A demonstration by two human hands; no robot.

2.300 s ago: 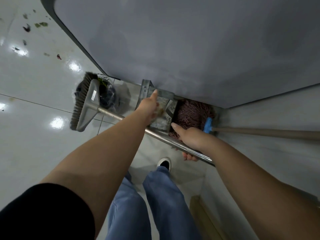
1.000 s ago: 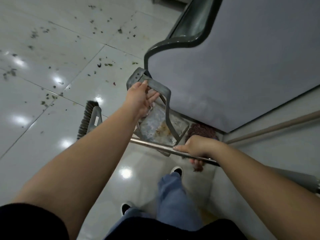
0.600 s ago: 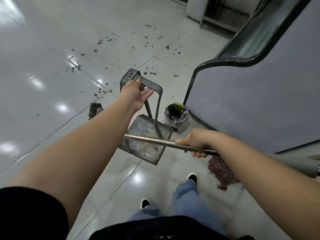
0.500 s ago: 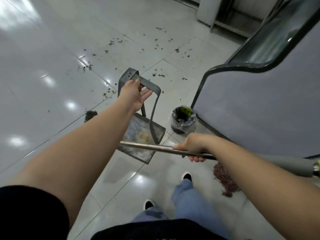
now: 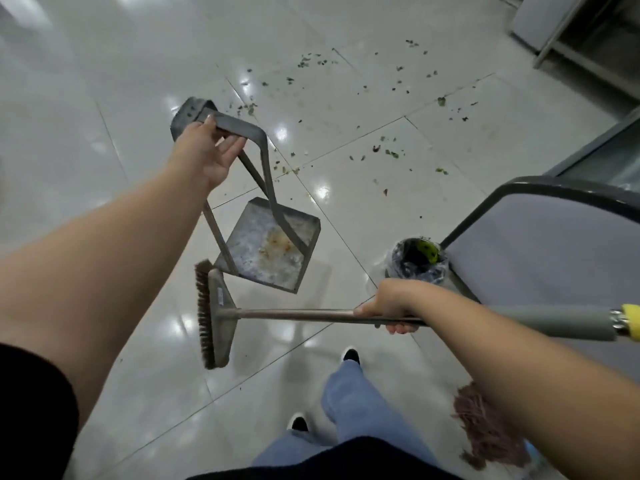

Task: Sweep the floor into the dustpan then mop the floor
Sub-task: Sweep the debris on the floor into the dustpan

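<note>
My left hand (image 5: 206,154) grips the bent top handle of a grey metal dustpan (image 5: 268,251), which hangs in the air above the floor with its stained tray tilted. My right hand (image 5: 393,303) grips the metal handle of a broom (image 5: 213,315); its brush head is off the floor, bristles pointing left. A reddish-brown mop head (image 5: 485,431) lies on the floor at the lower right, partly behind my right arm. Green and dark debris (image 5: 377,150) is scattered over the glossy white tiles ahead.
A small bin lined with a plastic bag (image 5: 417,261) stands by the corner of a large grey panel with a dark rim (image 5: 554,237) on the right. A metal cabinet (image 5: 571,26) is at the top right. My legs in blue jeans (image 5: 349,410) are below.
I have turned away from the grey panel toward the littered floor. The dustpan and broom were lifted out from the corner and carried left; the broom head now shows fully below the dustpan.
</note>
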